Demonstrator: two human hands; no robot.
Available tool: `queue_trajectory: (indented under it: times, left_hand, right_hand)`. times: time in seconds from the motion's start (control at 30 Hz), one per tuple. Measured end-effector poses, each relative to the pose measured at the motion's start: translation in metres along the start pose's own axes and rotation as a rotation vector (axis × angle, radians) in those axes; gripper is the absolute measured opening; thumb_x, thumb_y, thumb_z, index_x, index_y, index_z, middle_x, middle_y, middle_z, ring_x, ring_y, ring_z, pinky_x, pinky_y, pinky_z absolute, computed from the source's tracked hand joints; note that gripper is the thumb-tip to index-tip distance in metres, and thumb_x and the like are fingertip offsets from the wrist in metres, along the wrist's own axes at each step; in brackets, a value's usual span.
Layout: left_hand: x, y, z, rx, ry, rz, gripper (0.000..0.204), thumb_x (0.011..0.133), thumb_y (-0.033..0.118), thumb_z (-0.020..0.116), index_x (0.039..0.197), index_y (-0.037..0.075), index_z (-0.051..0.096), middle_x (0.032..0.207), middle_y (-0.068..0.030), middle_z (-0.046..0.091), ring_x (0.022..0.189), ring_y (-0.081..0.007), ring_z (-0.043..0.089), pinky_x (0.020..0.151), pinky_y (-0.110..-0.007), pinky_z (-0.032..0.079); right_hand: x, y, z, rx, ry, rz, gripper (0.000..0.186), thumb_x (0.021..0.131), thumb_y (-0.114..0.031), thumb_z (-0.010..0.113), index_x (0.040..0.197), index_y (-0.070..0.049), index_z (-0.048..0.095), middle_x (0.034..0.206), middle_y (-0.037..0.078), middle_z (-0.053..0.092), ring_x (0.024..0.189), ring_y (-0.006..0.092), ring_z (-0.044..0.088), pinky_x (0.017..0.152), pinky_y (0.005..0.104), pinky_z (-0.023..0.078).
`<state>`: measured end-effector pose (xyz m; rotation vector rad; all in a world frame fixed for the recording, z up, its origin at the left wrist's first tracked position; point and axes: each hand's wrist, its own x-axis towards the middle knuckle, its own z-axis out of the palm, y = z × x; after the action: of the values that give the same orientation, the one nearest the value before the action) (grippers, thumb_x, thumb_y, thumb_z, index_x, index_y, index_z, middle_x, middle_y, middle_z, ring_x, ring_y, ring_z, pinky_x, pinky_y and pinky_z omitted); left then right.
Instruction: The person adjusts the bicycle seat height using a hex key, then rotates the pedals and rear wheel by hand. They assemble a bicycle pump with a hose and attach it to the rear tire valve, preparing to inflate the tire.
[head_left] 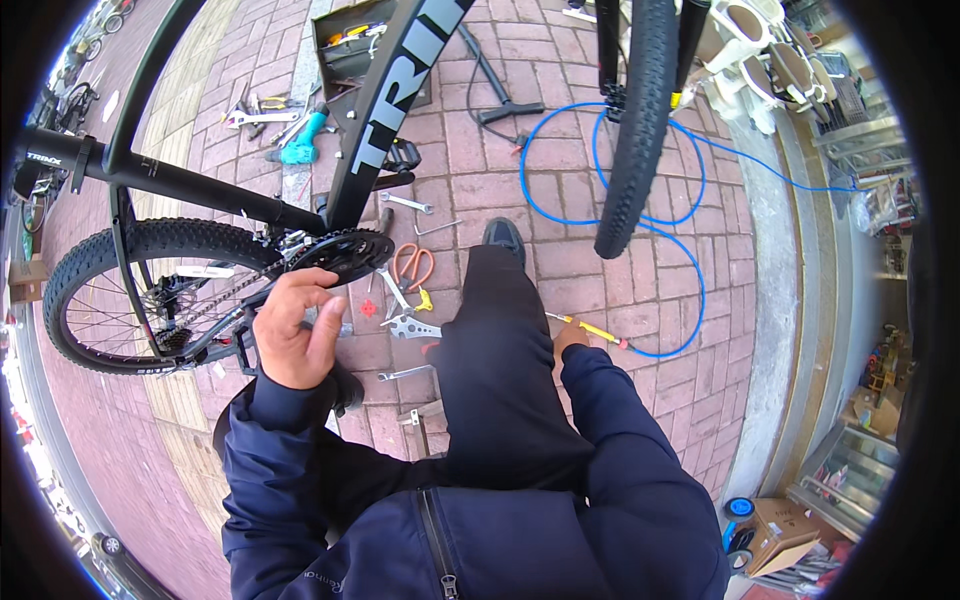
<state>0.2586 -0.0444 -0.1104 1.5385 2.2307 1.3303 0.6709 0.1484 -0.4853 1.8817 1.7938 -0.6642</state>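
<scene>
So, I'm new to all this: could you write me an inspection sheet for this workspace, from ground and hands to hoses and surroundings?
Surface: reddish brick paving.
Work things: black bicycle, its chainring near the left hand; yellow tool at the right hand.
Clutter: teal drill, wrench, orange-handled tool and open toolbox on the ground.
Hands: left hand partly curled, no held object seen; right hand partly hidden by the knee, grip unclear.
Cables: blue hose looped on the paving, running to the yellow tool; electrical cables, nothing seen.
Surroundings: cardboard box at lower right.
</scene>
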Motion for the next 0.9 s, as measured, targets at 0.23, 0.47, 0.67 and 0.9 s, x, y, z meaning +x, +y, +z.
queue_trajectory:
  times: [0.23,0.47,0.67,0.9]
  left_hand:
    - [0.013,-0.007,0.010,-0.019,-0.237,0.015,0.018,0.077,0.001,0.079,0.088,0.004,0.065,0.101,-0.0131,0.071,0.085,-0.0327,0.069,0.075,-0.038,0.055]
    - [0.007,-0.007,0.016,0.030,-0.451,0.079,0.022,0.084,0.017,0.077,0.095,0.006,0.062,0.099,-0.0104,0.066,0.086,-0.0333,0.065,0.079,-0.043,0.051]
    - [-0.016,-0.002,0.014,0.223,-0.591,-0.005,0.029,0.084,0.027,0.079,0.096,0.005,0.064,0.100,-0.0140,0.068,0.093,-0.0337,0.069,0.083,-0.044,0.054]
    - [-0.007,-0.006,-0.003,0.062,-0.407,-0.075,0.057,0.085,0.028,0.080,0.129,-0.001,0.058,0.114,-0.0220,0.068,0.105,-0.0393,0.068,0.089,-0.046,0.055]
  right_hand:
    - [0.031,-0.016,-0.015,-0.318,0.023,-0.311,0.025,0.097,-0.018,0.053,0.104,-0.006,0.073,0.112,0.017,0.070,0.104,0.0382,0.069,0.088,0.0480,0.057]
    - [0.039,0.008,-0.016,-0.340,-0.056,-0.652,0.028,0.098,-0.028,0.055,0.113,-0.008,0.069,0.105,0.020,0.072,0.101,0.0414,0.070,0.084,0.0506,0.056]
    - [-0.030,-0.032,-0.115,0.372,0.192,-0.733,0.021,0.102,-0.026,0.058,0.106,-0.005,0.061,0.083,0.017,0.068,0.078,0.0338,0.068,0.071,0.0441,0.051]
    - [-0.234,-0.168,-0.298,0.587,0.254,-1.140,0.025,0.105,-0.025,0.057,0.101,-0.001,0.061,0.070,0.005,0.056,0.062,0.0127,0.051,0.059,0.0316,0.045]
